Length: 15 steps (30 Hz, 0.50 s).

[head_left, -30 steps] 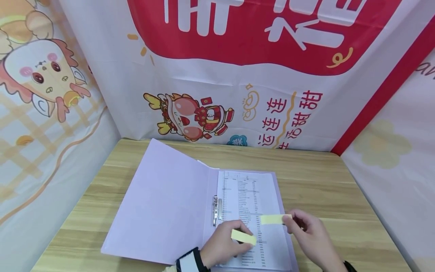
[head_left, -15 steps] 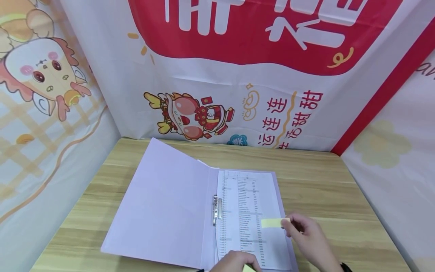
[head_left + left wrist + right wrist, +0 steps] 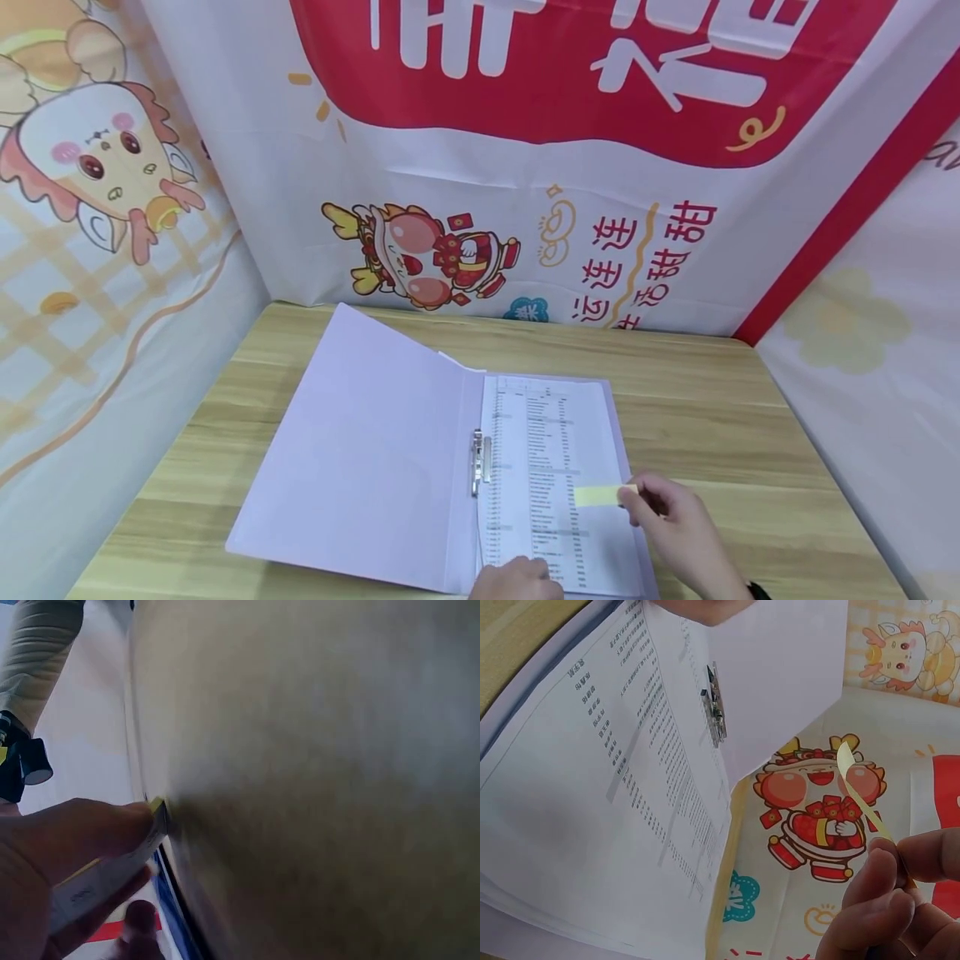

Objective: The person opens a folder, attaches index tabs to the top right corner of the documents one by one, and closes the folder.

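Fingers (image 3: pixel 874 881) of the right hand (image 3: pixel 667 518) are clamped on a strip (image 3: pixel 597 497), held above the page (image 3: pixel 551 433) toward three o'clock; near six, a pad (image 3: pixel 112 881) is pinched by the left hand (image 3: pixel 517 581). Positioning seems in hand; steady alignment is probably called for next.

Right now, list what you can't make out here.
Head view: rows on the sheet, too small to read; wrist of the left hand, cut off by the bottom edge.
Left wrist view: part of the pad, hidden by that hand.
Right wrist view: held end of the yellow strip, hidden by the right hand.
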Each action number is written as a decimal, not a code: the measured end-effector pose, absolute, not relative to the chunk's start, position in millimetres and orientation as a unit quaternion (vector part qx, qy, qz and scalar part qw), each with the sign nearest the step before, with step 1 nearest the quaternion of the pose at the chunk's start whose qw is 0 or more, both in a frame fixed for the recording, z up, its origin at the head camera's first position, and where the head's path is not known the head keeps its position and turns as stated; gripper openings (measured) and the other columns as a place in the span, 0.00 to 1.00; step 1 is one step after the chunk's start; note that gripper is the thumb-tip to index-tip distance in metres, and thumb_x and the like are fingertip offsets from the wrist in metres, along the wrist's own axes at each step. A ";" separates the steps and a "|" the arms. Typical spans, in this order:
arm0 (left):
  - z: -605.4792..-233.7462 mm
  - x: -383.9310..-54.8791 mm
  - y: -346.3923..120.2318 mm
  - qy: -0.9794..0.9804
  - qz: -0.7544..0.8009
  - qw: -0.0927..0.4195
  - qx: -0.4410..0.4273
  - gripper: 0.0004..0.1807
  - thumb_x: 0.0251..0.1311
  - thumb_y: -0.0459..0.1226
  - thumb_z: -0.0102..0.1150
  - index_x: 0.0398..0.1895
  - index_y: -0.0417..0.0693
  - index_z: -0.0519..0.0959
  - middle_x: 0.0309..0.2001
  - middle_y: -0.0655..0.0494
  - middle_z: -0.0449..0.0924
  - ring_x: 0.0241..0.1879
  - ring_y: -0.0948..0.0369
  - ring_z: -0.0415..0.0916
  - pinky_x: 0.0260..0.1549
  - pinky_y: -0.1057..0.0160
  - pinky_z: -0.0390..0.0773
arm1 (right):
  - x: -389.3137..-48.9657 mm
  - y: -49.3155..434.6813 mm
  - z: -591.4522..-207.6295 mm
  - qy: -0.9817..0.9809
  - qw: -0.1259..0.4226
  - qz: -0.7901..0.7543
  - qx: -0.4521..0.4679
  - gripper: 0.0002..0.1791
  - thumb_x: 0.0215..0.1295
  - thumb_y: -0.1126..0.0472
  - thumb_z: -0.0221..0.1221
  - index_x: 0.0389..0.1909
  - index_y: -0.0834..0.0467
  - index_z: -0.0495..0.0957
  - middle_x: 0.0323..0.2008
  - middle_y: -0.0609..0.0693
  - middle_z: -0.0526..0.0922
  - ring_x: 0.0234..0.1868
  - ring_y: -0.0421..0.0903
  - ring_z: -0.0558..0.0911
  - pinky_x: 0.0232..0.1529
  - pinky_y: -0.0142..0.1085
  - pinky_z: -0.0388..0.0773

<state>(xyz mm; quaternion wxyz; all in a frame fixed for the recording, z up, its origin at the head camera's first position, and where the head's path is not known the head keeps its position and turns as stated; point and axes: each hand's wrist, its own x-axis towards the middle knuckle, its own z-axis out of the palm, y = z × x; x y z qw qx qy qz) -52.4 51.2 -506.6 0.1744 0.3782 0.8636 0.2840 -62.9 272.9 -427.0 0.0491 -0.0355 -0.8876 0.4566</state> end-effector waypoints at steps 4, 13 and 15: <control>-507.7 -55.2 51.2 0.884 0.207 0.146 0.394 0.14 0.60 0.58 0.65 0.35 0.63 0.89 0.26 0.71 0.71 0.27 0.74 0.61 0.18 0.71 0.65 | -63.8 273.0 -427.8 -0.890 0.034 0.452 -0.047 0.14 0.70 0.64 0.62 0.23 0.56 0.76 0.19 0.43 0.74 0.23 0.39 0.73 0.24 0.31 0.68; -509.5 -50.9 49.9 0.901 0.141 0.067 0.405 0.15 0.62 0.60 0.61 0.30 0.63 0.87 0.24 0.69 0.73 0.27 0.72 0.62 0.25 0.69 0.60 | -68.3 273.7 -426.6 -0.892 -0.011 0.444 -0.081 0.13 0.72 0.63 0.61 0.25 0.58 0.76 0.21 0.47 0.75 0.25 0.41 0.73 0.27 0.32 0.68; -510.3 -50.1 49.3 0.902 0.144 0.057 0.404 0.17 0.62 0.60 0.61 0.29 0.62 0.87 0.23 0.69 0.73 0.27 0.72 0.63 0.26 0.69 0.60 | -69.8 273.9 -427.2 -0.891 -0.024 0.443 -0.091 0.13 0.73 0.62 0.61 0.26 0.59 0.77 0.22 0.48 0.75 0.26 0.41 0.73 0.28 0.32 0.68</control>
